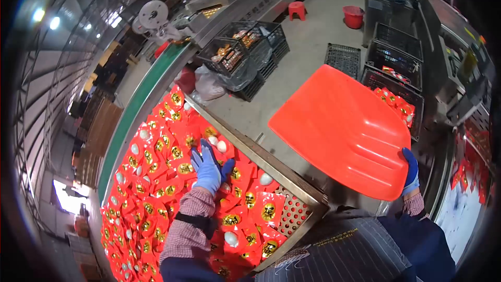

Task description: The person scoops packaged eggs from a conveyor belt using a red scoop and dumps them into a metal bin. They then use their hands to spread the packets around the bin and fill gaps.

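Observation:
My left hand [209, 169], in a blue and light-coloured work glove, lies on a heap of red printed packets [185, 168] with its fingers stretched out and the thumb apart. Pale egg-shaped pieces [222, 146] show among the packets. At the right, my gloved right hand [411, 173] grips the edge of a large red plastic scoop [339, 125]. The scoop is raised beyond the metal rim of the sorting table, with its broad, ridged blade facing me. Most of the right hand's fingers are hidden behind it.
A metal rim [261, 154] and perforated plate [293, 214] border the heap. A green conveyor belt [141, 99] runs along its left. Black crates [245, 52] stand ahead; more crates [394, 83], some holding red packets, are at right. A red stool [297, 10] and red bucket [353, 16] stand farther back.

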`<state>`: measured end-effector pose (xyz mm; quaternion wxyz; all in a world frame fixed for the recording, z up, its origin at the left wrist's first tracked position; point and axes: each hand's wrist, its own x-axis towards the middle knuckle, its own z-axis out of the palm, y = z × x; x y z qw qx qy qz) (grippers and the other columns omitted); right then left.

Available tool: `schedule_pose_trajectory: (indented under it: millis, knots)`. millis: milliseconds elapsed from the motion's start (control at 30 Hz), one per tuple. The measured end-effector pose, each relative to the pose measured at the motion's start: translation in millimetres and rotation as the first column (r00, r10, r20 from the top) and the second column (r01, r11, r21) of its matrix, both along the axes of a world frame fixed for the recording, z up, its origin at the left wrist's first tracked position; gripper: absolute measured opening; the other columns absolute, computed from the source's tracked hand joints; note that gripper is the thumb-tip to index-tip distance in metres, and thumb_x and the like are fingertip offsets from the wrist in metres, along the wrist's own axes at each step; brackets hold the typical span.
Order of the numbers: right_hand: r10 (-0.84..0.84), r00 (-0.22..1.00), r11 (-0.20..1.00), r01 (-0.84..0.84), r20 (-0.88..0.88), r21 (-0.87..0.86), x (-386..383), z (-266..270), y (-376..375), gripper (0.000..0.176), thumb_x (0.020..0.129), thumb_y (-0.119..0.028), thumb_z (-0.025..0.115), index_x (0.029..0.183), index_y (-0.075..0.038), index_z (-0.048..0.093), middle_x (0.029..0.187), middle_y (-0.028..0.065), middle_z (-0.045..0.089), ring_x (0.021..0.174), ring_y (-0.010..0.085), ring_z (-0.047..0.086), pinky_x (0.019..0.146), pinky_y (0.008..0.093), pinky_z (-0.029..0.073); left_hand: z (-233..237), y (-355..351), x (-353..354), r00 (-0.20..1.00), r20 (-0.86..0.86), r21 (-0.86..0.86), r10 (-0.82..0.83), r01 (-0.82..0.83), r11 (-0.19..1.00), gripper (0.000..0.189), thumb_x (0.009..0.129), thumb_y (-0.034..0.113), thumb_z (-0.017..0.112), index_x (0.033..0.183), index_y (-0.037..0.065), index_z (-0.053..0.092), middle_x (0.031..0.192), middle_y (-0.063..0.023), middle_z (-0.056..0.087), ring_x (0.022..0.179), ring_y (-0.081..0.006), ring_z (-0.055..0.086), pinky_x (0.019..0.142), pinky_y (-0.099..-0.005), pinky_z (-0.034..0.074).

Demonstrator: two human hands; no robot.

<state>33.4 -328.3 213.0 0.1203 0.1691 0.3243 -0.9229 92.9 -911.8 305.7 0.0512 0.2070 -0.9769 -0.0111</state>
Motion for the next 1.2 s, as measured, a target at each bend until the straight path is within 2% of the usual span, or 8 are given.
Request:
schedule_pose_trajectory:
  millis: [133,267,400,433,467,633,933,1200]
  knots:
    - [-0.134,0.991,0.991,0.134,-0.022,-0.013,44,13,-7,0.05,0.092,-0.028,0.06,0.132,0.001,0.055,0.124,0.0191,0.064,0.109,0.0332,0.065,0.098,0.0441,0.051,1,-12,4,0.997,0.068,0.095,-0.028,0.022,0.995,0.122,0.073,0.053,0.08,0.156,0.004,0.005,0.155,-0.0378,0.011,0.145,-0.0534,0.012,0.117,-0.0574,0.019]
    - [-0.227,0.972,0.967,0.232,-0.059,0.102,110,10,5,0.035,0.092,-0.024,0.061,0.115,0.002,0.065,0.11,0.0146,0.069,0.101,0.0244,0.067,0.09,0.0384,0.054,30,-72,16,0.89,0.011,0.039,-0.457,0.456,0.889,0.084,0.088,0.042,0.07,0.148,-0.003,0.031,0.147,-0.0297,0.038,0.135,-0.0476,0.037,0.111,-0.049,0.034]
    - [-0.419,0.9,0.867,0.436,-0.121,0.241,203,27,0,0.026,0.093,-0.02,0.064,0.108,0.001,0.067,0.098,0.007,0.071,0.088,0.016,0.066,0.084,0.0315,0.052,95,-74,33,0.907,-0.164,-0.052,-0.387,0.384,0.922,0.055,0.093,0.027,0.065,0.134,-0.007,0.05,0.132,-0.0277,0.056,0.123,-0.0403,0.054,0.106,-0.041,0.04]
    - [-0.453,0.877,0.837,0.48,-0.16,0.264,208,14,3,0.027,0.093,-0.021,0.064,0.109,0.001,0.067,0.097,0.0071,0.071,0.087,0.016,0.067,0.082,0.0317,0.053,159,7,44,0.755,-0.165,0.106,-0.635,0.654,0.749,0.063,0.091,0.04,0.071,0.137,0.002,0.053,0.134,-0.0211,0.059,0.119,-0.0283,0.059,0.101,-0.0362,0.045]
    - [-0.466,0.862,0.812,0.507,-0.2,0.291,226,11,1,0.028,0.093,-0.023,0.064,0.109,0.001,0.067,0.097,0.0073,0.071,0.086,0.0159,0.067,0.08,0.0318,0.053,145,-26,47,0.76,-0.166,-0.224,-0.629,0.592,0.774,0.053,0.093,0.038,0.068,0.128,-0.001,0.059,0.117,-0.0182,0.068,0.096,-0.0288,0.067,0.084,-0.04,0.053]
    - [-0.632,0.751,0.659,0.651,-0.193,0.376,319,38,5,0.035,0.095,-0.021,0.062,0.118,0.004,0.063,0.107,0.0118,0.07,0.094,0.019,0.068,0.081,0.0337,0.055,192,73,55,0.605,-0.12,0.127,-0.787,0.796,0.592,0.042,0.097,0.024,0.064,0.129,-0.003,0.058,0.114,-0.0184,0.068,0.1,-0.0239,0.067,0.085,-0.0338,0.053]
    - [-0.867,0.398,0.11,0.739,-0.3,0.664,580,1,139,0.034,0.096,-0.021,0.061,0.118,0.005,0.063,0.101,0.0063,0.07,0.086,0.0129,0.065,0.075,0.0289,0.054,182,365,112,-0.218,0.173,0.231,-0.96,0.957,-0.176,0.053,0.088,0.029,0.068,0.125,-0.005,0.055,0.121,-0.026,0.06,0.11,-0.0437,0.058,0.095,-0.0459,0.047]
    - [-0.947,0.255,-0.147,0.2,-0.196,0.969,780,-19,151,0.037,0.093,-0.026,0.059,0.117,0.003,0.065,0.09,0.0092,0.072,0.075,0.0148,0.066,0.063,0.0306,0.053,63,533,161,-0.638,0.251,0.408,-0.728,0.752,-0.518,0.06,0.094,0.046,0.056,0.136,0.003,0.049,0.127,-0.0242,0.058,0.114,-0.0432,0.056,0.097,-0.048,0.046]
